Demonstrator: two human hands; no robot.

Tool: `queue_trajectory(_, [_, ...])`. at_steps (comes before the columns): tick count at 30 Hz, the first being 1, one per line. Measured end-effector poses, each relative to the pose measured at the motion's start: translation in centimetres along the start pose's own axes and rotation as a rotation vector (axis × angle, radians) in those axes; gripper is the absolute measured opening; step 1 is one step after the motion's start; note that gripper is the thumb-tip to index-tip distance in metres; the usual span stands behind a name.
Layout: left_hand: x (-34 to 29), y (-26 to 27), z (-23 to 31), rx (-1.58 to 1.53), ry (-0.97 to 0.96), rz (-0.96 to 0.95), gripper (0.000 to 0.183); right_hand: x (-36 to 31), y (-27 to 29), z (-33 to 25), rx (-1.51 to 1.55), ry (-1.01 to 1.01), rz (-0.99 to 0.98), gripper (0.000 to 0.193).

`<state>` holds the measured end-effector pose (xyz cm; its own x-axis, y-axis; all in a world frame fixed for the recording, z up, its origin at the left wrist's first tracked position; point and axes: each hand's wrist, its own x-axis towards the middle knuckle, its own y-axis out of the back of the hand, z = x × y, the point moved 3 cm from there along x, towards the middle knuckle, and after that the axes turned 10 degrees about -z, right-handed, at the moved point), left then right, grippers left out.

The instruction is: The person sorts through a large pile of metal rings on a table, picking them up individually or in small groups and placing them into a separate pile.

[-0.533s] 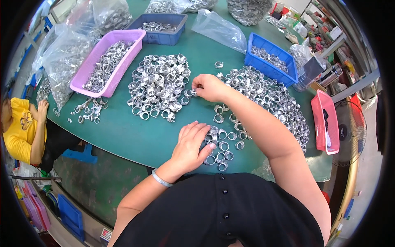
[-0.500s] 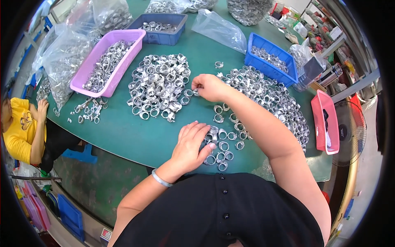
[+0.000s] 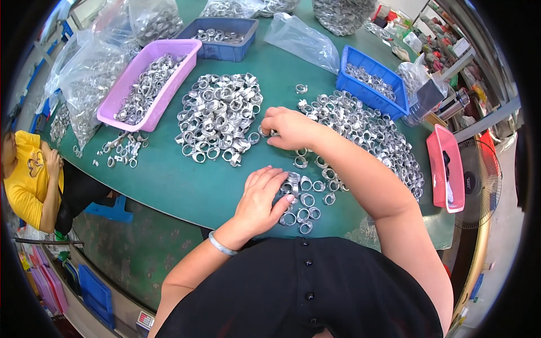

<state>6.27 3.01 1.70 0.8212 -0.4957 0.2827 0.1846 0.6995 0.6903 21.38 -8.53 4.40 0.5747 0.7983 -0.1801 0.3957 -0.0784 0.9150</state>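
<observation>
My right hand [image 3: 294,129] is over the middle of the table, fingers curled in a pinch on a silver metal ring [image 3: 274,133], mostly hidden by the fingers. Just left of it rises a big pile of similar rings [image 3: 220,115]. Nearer to me, my left hand [image 3: 260,201] rests with its fingers stretched forward and the thumb apart. Its fingertips touch a small cluster of rings [image 3: 292,181], partly covered by the hand. Several loose rings [image 3: 307,200] lie to the right of that thumb. A wide heap of rings [image 3: 372,138] spreads beyond my right forearm.
Around the green table [image 3: 163,180] stand a purple basket [image 3: 159,110], a grey-blue bin [image 3: 225,52] and a blue basket [image 3: 369,101], each with metal pieces. Clear bags [image 3: 93,84] bulge at the far left. A pink basket [image 3: 437,169] is at right. A person in yellow [image 3: 34,174] sits at left.
My right hand has come slightly nearer to me, its fingers still curled at the ring. My left hand stays in place. The seated person's hand at left has lowered.
</observation>
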Motion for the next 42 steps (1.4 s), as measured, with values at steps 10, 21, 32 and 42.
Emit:
queue_trajectory(10, [-0.3,0.1,-0.4,-0.012,-0.005,0.035,0.041,-1.2,2.0,-3.5,-0.14,-0.037,-0.28,0.027])
queue_trajectory(21, [-0.2,0.1,-0.5,-0.051,-0.018,0.045,0.039,0.9,-1.6,-2.3,0.136,0.19,0.23,0.027])
queue_trajectory(32, [-0.2,0.1,-0.5,-0.066,-0.038,0.081,0.037,-1.6,0.4,-0.8,0.004,0.089,-0.106,0.023])
queue_trajectory(42, [-0.5,0.5,-0.5,-0.094,-0.043,0.197,0.027,-0.7,0.7,-5.0,0.071,0.141,0.031,0.044])
